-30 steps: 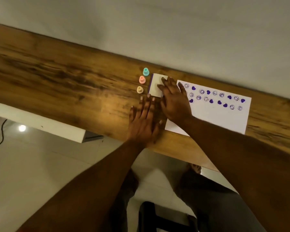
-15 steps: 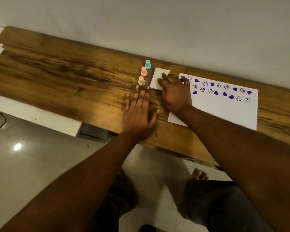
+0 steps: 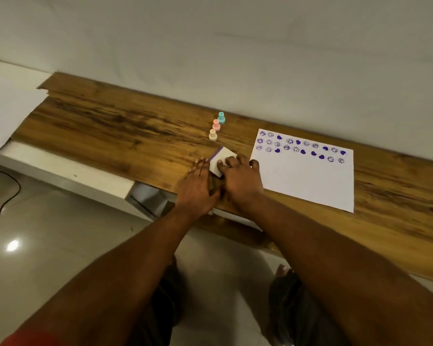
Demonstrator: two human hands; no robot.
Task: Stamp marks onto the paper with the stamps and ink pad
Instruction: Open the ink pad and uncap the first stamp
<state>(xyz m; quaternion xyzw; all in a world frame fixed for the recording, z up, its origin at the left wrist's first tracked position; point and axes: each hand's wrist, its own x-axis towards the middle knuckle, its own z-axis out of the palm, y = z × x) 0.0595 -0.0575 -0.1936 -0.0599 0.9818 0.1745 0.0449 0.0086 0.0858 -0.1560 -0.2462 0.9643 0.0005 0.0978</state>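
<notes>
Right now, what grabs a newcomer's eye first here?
The white paper, right side of the table, carries rows of purple smileys and hearts along its far edge. Left of it, the right hand rests fingers on the ink pad, the left hand flat alongside; three pastel stamps stand behind.

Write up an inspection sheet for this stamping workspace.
Surface: wooden table, dark grain.
Job's things: paper with three rows of purple marks; teal stamp, pink stamp and cream stamp upright in a line; white ink pad with a purple edge.
Clutter: nothing seen.
Hands: left hand flat on the table beside the ink pad; right hand has fingers on the ink pad, grip unclear.
Cables: black cable on the floor, left.
Surroundings: pale wall behind, glossy floor below.
</notes>
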